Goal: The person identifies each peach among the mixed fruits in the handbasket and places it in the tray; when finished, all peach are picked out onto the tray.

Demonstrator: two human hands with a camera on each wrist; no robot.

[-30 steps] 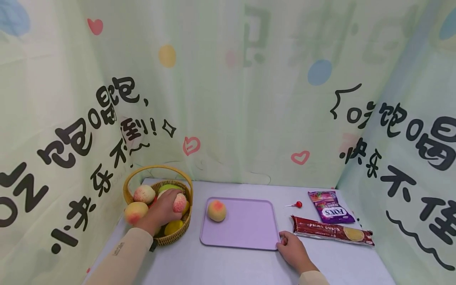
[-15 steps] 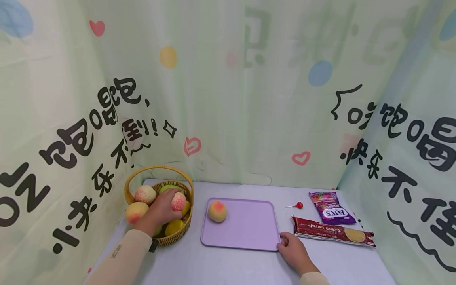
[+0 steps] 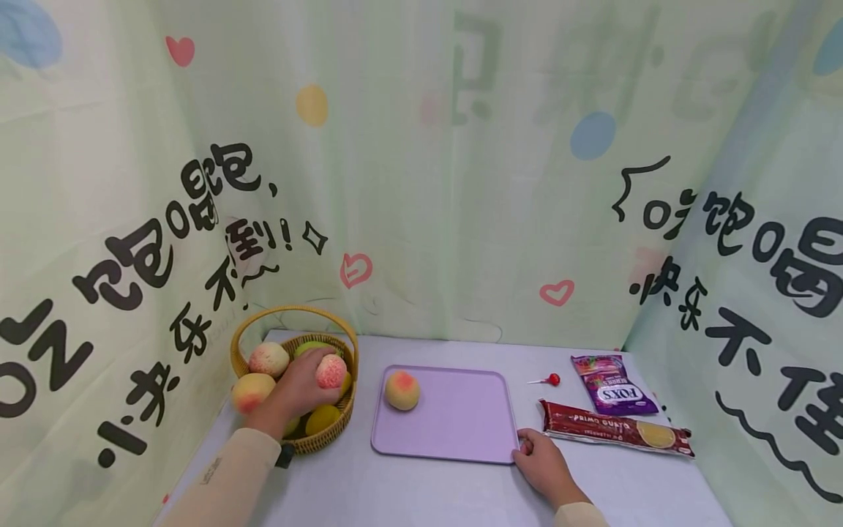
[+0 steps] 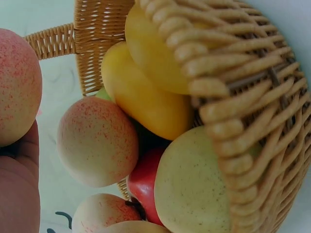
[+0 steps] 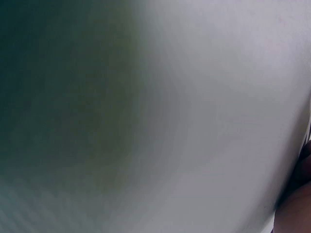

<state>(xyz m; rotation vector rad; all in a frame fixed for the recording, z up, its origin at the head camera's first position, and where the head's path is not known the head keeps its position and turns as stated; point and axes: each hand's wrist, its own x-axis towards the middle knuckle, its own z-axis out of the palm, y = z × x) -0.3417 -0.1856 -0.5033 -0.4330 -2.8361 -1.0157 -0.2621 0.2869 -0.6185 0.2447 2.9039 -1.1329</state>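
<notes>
My left hand (image 3: pixel 304 386) grips a pink-speckled peach (image 3: pixel 331 372) over the wicker basket (image 3: pixel 350 411) at the left of the table. In the left wrist view that peach (image 4: pixel 17 87) is at the left edge, above the heaped fruit. Around it in the basket are yellow mangoes (image 4: pixel 141 92), a speckled peach (image 4: pixel 97 143), a red fruit (image 4: pixel 144 179) and a pale green one (image 4: pixel 192 184). My right hand (image 3: pixel 543 465) pinches the front right corner of a lilac tray (image 3: pixel 454 424). One peach (image 3: pixel 402 391) sits near the tray's left edge. Blur fills most of the right wrist view.
Right of the tray lie a red lollipop (image 3: pixel 552 378), a purple snack bag (image 3: pixel 612 384) and a long dark red biscuit pack (image 3: pixel 612 427). The basket's tall handle (image 3: pixel 296 309) arches behind my left hand. Printed curtains (image 3: pixel 421 183) enclose the table's back and sides.
Little differs: the left hand and its peach stay over the basket, with only a slight shift of the wrist. The right hand remains at the tray's corner.
</notes>
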